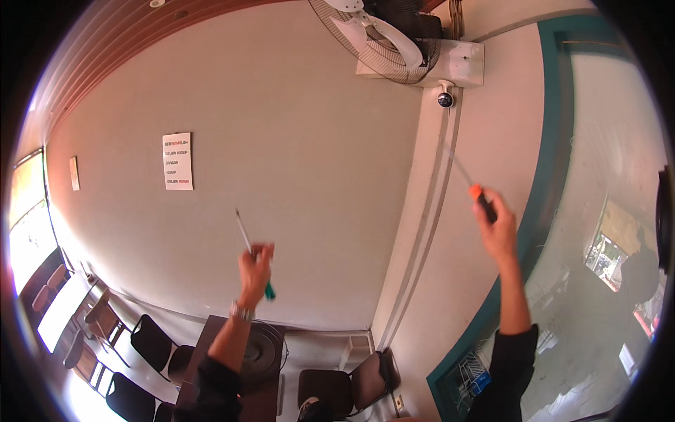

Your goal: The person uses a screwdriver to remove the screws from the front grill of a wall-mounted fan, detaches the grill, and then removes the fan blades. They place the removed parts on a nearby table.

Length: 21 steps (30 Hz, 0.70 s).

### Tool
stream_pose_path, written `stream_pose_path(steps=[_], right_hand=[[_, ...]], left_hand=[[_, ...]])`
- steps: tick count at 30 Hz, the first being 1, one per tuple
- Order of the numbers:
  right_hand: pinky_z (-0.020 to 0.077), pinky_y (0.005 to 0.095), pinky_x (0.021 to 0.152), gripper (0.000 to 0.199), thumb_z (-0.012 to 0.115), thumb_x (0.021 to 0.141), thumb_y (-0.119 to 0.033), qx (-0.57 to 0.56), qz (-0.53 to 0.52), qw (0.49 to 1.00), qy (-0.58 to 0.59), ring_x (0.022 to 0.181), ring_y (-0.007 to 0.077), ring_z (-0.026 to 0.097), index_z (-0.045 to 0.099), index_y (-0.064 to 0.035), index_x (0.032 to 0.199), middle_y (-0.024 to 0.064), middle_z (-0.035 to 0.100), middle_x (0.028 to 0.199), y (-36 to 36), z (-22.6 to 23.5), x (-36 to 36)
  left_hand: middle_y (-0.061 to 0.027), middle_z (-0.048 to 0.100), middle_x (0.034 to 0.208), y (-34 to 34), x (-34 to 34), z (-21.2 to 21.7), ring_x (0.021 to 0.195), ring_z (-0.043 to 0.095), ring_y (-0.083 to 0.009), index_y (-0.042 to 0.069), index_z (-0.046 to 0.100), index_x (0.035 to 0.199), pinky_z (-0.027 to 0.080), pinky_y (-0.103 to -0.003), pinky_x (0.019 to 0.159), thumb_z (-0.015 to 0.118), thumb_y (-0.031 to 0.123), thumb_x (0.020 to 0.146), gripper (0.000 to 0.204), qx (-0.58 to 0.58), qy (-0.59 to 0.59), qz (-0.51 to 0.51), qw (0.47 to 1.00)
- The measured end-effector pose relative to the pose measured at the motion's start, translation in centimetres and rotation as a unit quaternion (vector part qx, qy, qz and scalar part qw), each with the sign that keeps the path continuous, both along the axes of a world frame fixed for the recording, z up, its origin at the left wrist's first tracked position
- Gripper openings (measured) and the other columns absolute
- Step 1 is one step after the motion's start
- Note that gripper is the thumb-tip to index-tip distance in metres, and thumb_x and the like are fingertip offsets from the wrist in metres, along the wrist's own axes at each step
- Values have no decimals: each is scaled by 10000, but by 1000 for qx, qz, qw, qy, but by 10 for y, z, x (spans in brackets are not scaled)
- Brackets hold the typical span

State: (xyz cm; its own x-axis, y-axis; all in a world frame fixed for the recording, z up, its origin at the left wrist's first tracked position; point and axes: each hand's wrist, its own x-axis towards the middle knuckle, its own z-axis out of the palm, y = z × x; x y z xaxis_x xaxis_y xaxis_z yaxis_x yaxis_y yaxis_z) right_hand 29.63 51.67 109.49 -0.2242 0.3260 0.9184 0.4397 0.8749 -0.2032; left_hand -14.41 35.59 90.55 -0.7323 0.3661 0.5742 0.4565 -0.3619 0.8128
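My left hand [253, 276] is closed around a screwdriver [243, 231] with a green handle, its shaft pointing up and slightly left in front of the wall. Raised higher at the right, my right hand [500, 232] grips a second screwdriver [477, 191] by its black and orange handle. That one's long thin shaft slants up and left toward a small dome camera [445, 99] in the wall corner. The tip looks apart from the camera, though depth is hard to judge. Just above the camera is a white box [460, 65].
A wall fan [394, 42] hangs at the top beside the box. A teal-framed glass pane [555, 91] stands at the right. Below are a dark table [214, 330], a brown chair [327, 390] and black chairs [151, 337]. A paper sign [178, 162] is on the wall.
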Motion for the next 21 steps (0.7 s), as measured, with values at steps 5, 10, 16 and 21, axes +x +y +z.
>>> stream_pose_path(steps=[5, 10, 16, 21], right_hand=[[525, 397, 763, 369, 670, 952, -280, 154, -72, 985, 15, 831, 355, 687, 637, -33, 1224, 197, 699, 902, -18, 104, -26], [518, 393, 752, 363, 656, 958, -301, 250, -179, 952, 9, 805, 357, 678, 659, -53, 1223, 200, 690, 872, -13, 176, -31], [455, 329, 623, 397, 614, 991, -330, 273, -242, 931, -15, 630, 156, 551, 652, -42, 1261, 103, 588, 691, 2, 223, -115], [507, 450, 751, 370, 583, 979, -357, 133, -273, 952, 31, 815, 366, 679, 687, -47, 1154, 193, 705, 854, 42, 240, -157]], left_hand=[[-32, 621, 847, 54, 6, 165, 586, 523, -74, 23, 658, 978, 362, -234, 462, 703, 343, 933, 327, 150, -78, -131, 977], [-70, 633, 1056, 116, 21, 285, 953, 629, -171, 34, 660, 1176, 418, -270, 583, 726, 340, 913, 409, 221, -53, -225, 947], [-66, 651, 874, 198, -6, 419, 787, 659, -185, -1, 617, 1244, 471, -303, 559, 782, 293, 873, 501, 325, -1, -283, 902], [-111, 665, 934, 263, 11, 495, 707, 616, -164, 6, 612, 1134, 496, -317, 544, 661, 357, 947, 401, 325, 62, -291, 898]])
